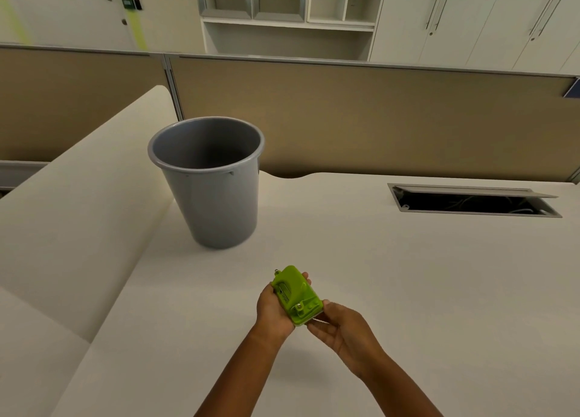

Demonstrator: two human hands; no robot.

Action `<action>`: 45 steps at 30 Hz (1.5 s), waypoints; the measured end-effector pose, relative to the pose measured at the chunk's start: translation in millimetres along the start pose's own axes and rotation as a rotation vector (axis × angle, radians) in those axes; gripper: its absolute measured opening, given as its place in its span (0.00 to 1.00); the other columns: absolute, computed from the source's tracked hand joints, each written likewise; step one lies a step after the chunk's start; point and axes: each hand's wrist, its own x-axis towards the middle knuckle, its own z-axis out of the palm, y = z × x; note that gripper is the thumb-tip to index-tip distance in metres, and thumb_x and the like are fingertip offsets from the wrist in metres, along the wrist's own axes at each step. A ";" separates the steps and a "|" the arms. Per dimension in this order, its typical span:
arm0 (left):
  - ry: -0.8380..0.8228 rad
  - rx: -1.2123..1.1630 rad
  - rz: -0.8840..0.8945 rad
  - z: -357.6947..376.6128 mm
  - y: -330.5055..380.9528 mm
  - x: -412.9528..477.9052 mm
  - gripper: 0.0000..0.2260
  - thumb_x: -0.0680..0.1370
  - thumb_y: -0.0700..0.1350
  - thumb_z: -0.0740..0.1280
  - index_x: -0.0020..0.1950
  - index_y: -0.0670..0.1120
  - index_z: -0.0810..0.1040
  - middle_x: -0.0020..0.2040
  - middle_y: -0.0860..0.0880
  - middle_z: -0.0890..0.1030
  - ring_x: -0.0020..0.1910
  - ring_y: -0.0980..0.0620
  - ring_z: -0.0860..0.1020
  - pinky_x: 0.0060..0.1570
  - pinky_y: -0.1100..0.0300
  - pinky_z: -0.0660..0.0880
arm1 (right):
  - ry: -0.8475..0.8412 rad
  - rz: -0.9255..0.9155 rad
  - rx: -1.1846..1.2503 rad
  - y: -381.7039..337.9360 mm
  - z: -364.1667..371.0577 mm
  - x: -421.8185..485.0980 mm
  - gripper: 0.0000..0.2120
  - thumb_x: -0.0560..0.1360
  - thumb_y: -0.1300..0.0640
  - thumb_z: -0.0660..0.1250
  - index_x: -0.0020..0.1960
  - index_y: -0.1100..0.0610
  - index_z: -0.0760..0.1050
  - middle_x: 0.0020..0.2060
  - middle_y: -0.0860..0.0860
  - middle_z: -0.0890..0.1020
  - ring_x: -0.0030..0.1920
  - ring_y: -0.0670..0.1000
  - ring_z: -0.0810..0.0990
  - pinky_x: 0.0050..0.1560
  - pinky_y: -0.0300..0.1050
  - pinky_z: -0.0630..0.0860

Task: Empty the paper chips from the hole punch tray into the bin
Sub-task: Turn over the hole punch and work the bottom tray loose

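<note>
Holding the punch [296,294] up off the desk [392,275], both hands grip it, probably so the tray underneath can come off. The left hand [272,306] wraps around its far side. The right hand [340,328] pinches the near end, where a pale edge shows; that may be the tray. The punch is small, bright green, with its top tipped toward the camera. The gray bin [207,181] stands open and well apart, farther back on the desk, waiting for the chips.
</note>
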 end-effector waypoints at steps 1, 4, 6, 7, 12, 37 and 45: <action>-0.006 0.005 -0.001 -0.3 -0.2 -0.2 0.20 0.81 0.49 0.51 0.44 0.41 0.78 0.30 0.42 0.85 0.44 0.45 0.76 0.44 0.48 0.72 | 0.008 -0.053 -0.083 -2.0 0.6 -0.2 0.12 0.80 0.59 0.54 0.48 0.60 0.76 0.43 0.58 0.81 0.42 0.54 0.82 0.41 0.42 0.82; -0.010 0.070 0.012 0.9 -4.2 -1.2 0.20 0.81 0.48 0.49 0.44 0.40 0.77 0.30 0.42 0.85 0.41 0.44 0.78 0.42 0.51 0.72 | 0.053 -0.190 -0.292 -6.2 7.8 -0.4 0.09 0.79 0.51 0.57 0.48 0.50 0.75 0.47 0.50 0.81 0.47 0.48 0.81 0.42 0.37 0.80; 0.003 0.110 0.015 2.5 -8.0 -1.9 0.20 0.81 0.48 0.49 0.43 0.40 0.77 0.31 0.41 0.84 0.38 0.43 0.79 0.41 0.52 0.73 | 0.077 -0.258 -0.452 -7.5 13.6 1.4 0.10 0.77 0.47 0.59 0.50 0.49 0.77 0.49 0.48 0.81 0.51 0.48 0.81 0.50 0.40 0.78; 0.010 0.117 0.014 3.4 -9.2 -2.6 0.20 0.81 0.47 0.49 0.44 0.39 0.77 0.34 0.40 0.83 0.39 0.43 0.79 0.41 0.52 0.73 | 0.078 -0.294 -0.540 -7.8 16.1 1.7 0.10 0.76 0.46 0.60 0.50 0.49 0.77 0.48 0.48 0.82 0.50 0.48 0.81 0.50 0.39 0.77; 0.027 0.105 0.019 6.5 -9.1 -4.3 0.19 0.81 0.46 0.49 0.48 0.37 0.76 0.45 0.38 0.78 0.44 0.43 0.76 0.44 0.52 0.72 | 0.079 -0.378 -0.641 -1.4 20.9 2.7 0.06 0.77 0.51 0.60 0.43 0.47 0.73 0.40 0.46 0.78 0.40 0.42 0.77 0.38 0.31 0.71; -0.219 0.089 0.068 3.1 -40.2 -11.7 0.13 0.81 0.36 0.53 0.52 0.38 0.77 0.42 0.41 0.86 0.40 0.49 0.86 0.40 0.59 0.83 | 0.270 -0.401 -0.254 -23.3 17.2 27.0 0.10 0.78 0.58 0.59 0.38 0.57 0.70 0.35 0.53 0.75 0.35 0.50 0.74 0.36 0.41 0.72; -0.175 0.070 0.110 6.3 -39.6 -14.3 0.14 0.81 0.34 0.52 0.51 0.40 0.77 0.41 0.43 0.86 0.39 0.49 0.86 0.39 0.60 0.83 | 0.252 -0.401 -0.244 -25.2 20.0 28.3 0.11 0.78 0.59 0.59 0.37 0.56 0.69 0.35 0.53 0.74 0.36 0.50 0.73 0.37 0.41 0.71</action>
